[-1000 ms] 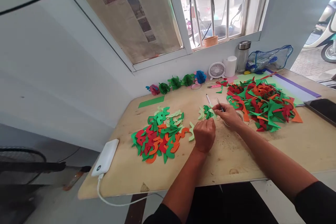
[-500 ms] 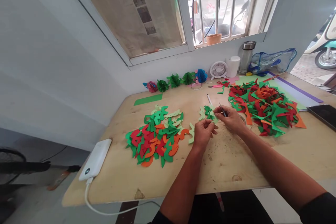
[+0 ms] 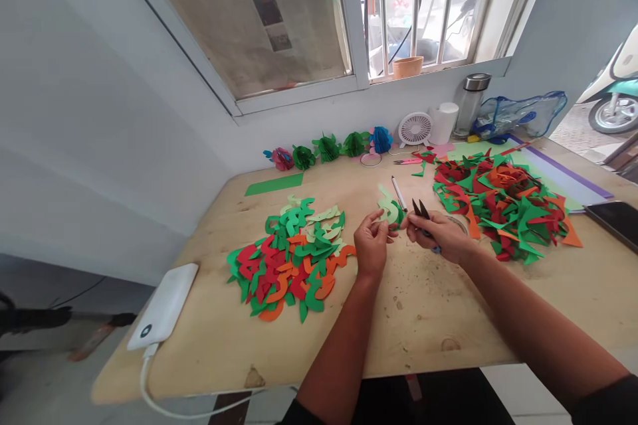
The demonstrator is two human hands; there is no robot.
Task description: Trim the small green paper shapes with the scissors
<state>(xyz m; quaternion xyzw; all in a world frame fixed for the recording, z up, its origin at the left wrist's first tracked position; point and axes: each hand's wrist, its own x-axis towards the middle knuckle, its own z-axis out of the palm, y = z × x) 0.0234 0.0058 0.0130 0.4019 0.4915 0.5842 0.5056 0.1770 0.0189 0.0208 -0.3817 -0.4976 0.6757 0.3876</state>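
Observation:
My left hand pinches a curved pale-green paper piece near the middle of the table. Darker green paper shows just behind that piece; whether it is held too I cannot tell. In my right hand is a pair of scissors, dark blades pointing up and slightly parted. The right fingertips come close to the left ones. To the left lies a heap of cut paper shapes in green, red and orange. Pointed paper scraps are piled at the right.
A white pen lies behind my hands. Along the wall stand paper honeycomb figures, a small fan and a glass bottle. A power bank sits at the left edge, a phone at the right.
The pale-green piece is now raised in my left hand, which has shifted slightly left. My right hand has turned, showing the scissors' parted blades more plainly. The view has shifted slightly.

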